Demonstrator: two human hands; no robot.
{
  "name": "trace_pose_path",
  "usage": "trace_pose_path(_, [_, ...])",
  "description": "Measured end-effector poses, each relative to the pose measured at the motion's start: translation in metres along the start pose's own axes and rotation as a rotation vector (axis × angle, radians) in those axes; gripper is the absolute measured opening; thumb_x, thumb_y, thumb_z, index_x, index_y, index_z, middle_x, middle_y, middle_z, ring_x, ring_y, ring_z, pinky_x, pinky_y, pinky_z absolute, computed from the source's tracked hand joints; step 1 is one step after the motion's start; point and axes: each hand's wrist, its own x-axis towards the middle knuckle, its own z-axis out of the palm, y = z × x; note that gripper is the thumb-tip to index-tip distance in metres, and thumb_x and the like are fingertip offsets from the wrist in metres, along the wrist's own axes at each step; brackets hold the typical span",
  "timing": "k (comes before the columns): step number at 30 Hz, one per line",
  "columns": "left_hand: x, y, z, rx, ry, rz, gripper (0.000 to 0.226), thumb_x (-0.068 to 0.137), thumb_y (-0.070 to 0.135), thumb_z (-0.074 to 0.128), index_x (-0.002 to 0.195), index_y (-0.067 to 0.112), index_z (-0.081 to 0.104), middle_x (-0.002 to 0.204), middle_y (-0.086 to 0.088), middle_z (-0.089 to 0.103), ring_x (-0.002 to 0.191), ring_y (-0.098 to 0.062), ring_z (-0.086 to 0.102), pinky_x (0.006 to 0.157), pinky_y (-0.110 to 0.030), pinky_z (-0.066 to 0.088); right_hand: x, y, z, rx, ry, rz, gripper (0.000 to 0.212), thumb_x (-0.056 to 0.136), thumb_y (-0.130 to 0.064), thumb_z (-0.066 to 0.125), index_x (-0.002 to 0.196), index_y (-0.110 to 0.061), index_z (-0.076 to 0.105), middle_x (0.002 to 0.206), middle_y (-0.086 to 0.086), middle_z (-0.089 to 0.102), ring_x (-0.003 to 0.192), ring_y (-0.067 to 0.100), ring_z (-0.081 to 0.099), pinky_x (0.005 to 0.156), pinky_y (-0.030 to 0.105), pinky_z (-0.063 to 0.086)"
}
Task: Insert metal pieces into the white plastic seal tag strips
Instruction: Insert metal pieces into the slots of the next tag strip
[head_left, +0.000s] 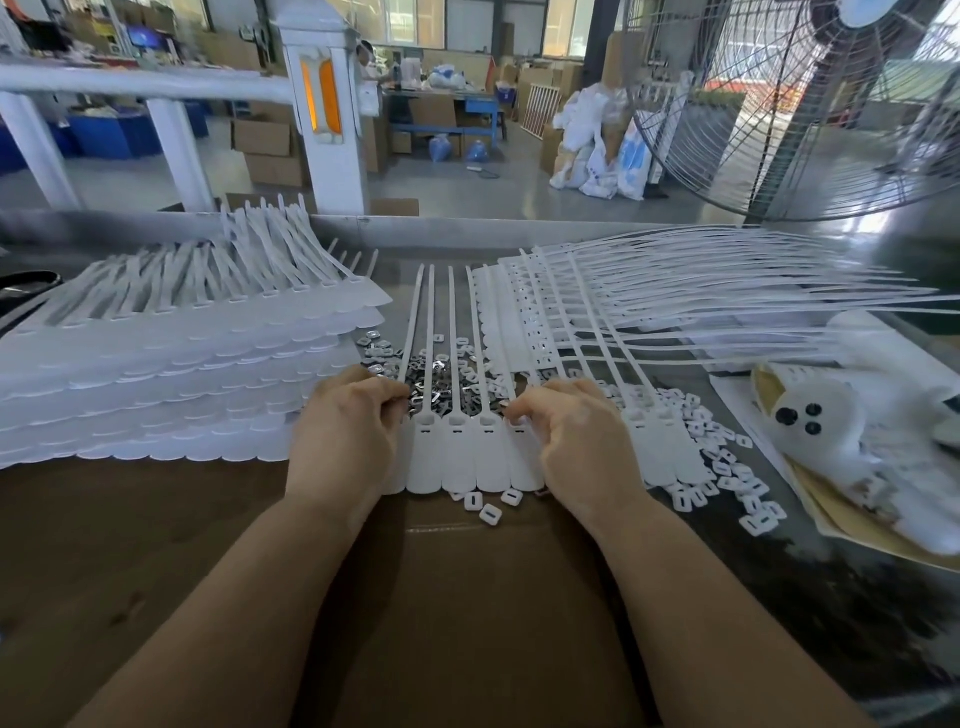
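White tag strip (470, 457), both hands' fingers curled at it

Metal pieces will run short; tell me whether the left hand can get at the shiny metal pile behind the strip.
Probably yes: the left hand sits at the edge of the shiny metal pieces, with only thin white strip tails lying across them.

Work table (779, 597): dark surface, with a brown cardboard sheet (208, 571) covering its near left part. On it lay a tall stack of white seal tag sheets (171, 374) at left; a joined strip of white seal tags (467, 457) at centre; a heap of metal pieces (441, 384) just behind; fanned-out white tag strips (675, 296) at right; scattered white plastic caps (727, 467); and a white bag (857, 415) at far right.
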Motion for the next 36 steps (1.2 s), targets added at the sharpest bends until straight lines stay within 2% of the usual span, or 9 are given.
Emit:
trace_pose_path(4, [0.016, 0.001, 0.003, 0.053, -0.075, -0.004, 0.023, 0.093, 0.017, 0.054, 0.111, 0.017, 0.069, 0.109, -0.004, 0.061, 0.102, -0.026, 0.051, 0.082, -0.029, 0.041, 0.001, 0.001, 0.001, -0.022, -0.011, -0.001, 0.021, 0.090, -0.005, 0.053, 0.091, -0.016, 0.071, 0.090, -0.001, 0.066, 0.096, 0.018, 0.049, 0.085, 0.037, 0.041])
trace_pose_path(8, [0.026, 0.002, 0.005, 0.163, -0.147, -0.006, 0.022, 0.094, 0.018, 0.051, 0.103, 0.018, 0.072, 0.105, -0.004, 0.059, 0.101, -0.025, 0.051, 0.074, -0.026, 0.036, 0.001, 0.001, 0.002, -0.030, -0.015, -0.001, 0.022, 0.090, -0.005, 0.053, 0.092, -0.016, 0.071, 0.090, -0.002, 0.066, 0.096, 0.018, 0.049, 0.085, 0.037, 0.041])
trace_pose_path(14, [0.033, 0.009, 0.002, 0.259, -0.240, -0.024, 0.020, 0.093, 0.024, 0.055, 0.104, 0.029, 0.071, 0.115, 0.003, 0.059, 0.102, -0.021, 0.055, 0.071, -0.026, 0.041, 0.003, 0.001, 0.000, -0.037, -0.050, 0.009, 0.023, 0.091, -0.005, 0.049, 0.092, -0.017, 0.070, 0.093, 0.000, 0.066, 0.097, 0.018, 0.049, 0.085, 0.037, 0.040])
trace_pose_path(19, [0.034, 0.010, -0.002, 0.253, -0.277, -0.036, 0.017, 0.091, 0.020, 0.057, 0.095, 0.027, 0.073, 0.102, 0.002, 0.066, 0.089, -0.021, 0.059, 0.074, -0.033, 0.052, 0.008, 0.000, -0.005, -0.049, -0.117, 0.012, 0.024, 0.091, -0.007, 0.049, 0.093, -0.018, 0.070, 0.093, 0.000, 0.066, 0.095, 0.016, 0.048, 0.081, 0.034, 0.040])
trace_pose_path(23, [0.034, 0.012, 0.000, 0.238, -0.308, -0.010, 0.014, 0.092, 0.022, 0.056, 0.098, 0.023, 0.069, 0.108, 0.000, 0.060, 0.094, -0.021, 0.057, 0.082, -0.040, 0.052, 0.006, 0.003, -0.006, -0.031, -0.094, 0.006, 0.023, 0.091, -0.007, 0.049, 0.092, -0.017, 0.070, 0.091, -0.002, 0.065, 0.094, 0.016, 0.048, 0.079, 0.032, 0.039])
trace_pose_path(28, [0.036, 0.010, -0.002, 0.263, -0.331, -0.005, 0.017, 0.092, 0.023, 0.057, 0.099, 0.026, 0.071, 0.109, 0.001, 0.057, 0.094, -0.022, 0.057, 0.076, -0.034, 0.051, 0.002, 0.004, -0.002, -0.014, -0.034, -0.001, 0.022, 0.090, -0.007, 0.051, 0.091, -0.015, 0.071, 0.092, -0.002, 0.065, 0.097, 0.016, 0.049, 0.085, 0.037, 0.040])
trace_pose_path(32, [0.040, 0.014, -0.004, 0.262, -0.393, -0.033, 0.016, 0.089, 0.022, 0.059, 0.094, 0.027, 0.073, 0.098, 0.000, 0.066, 0.086, -0.023, 0.060, 0.076, -0.034, 0.054, 0.001, 0.005, -0.002, -0.024, -0.033, 0.002, 0.021, 0.090, -0.007, 0.051, 0.090, -0.015, 0.071, 0.089, -0.002, 0.063, 0.095, 0.017, 0.048, 0.083, 0.035, 0.039])
trace_pose_path(36, [0.039, 0.016, -0.004, 0.250, -0.361, -0.075, 0.011, 0.087, 0.024, 0.063, 0.091, 0.026, 0.073, 0.091, 0.001, 0.067, 0.083, -0.022, 0.061, 0.072, -0.033, 0.053, 0.000, 0.005, -0.001, -0.050, -0.031, 0.002, 0.022, 0.089, -0.005, 0.051, 0.091, -0.017, 0.071, 0.088, -0.003, 0.062, 0.095, 0.016, 0.048, 0.084, 0.035, 0.039])
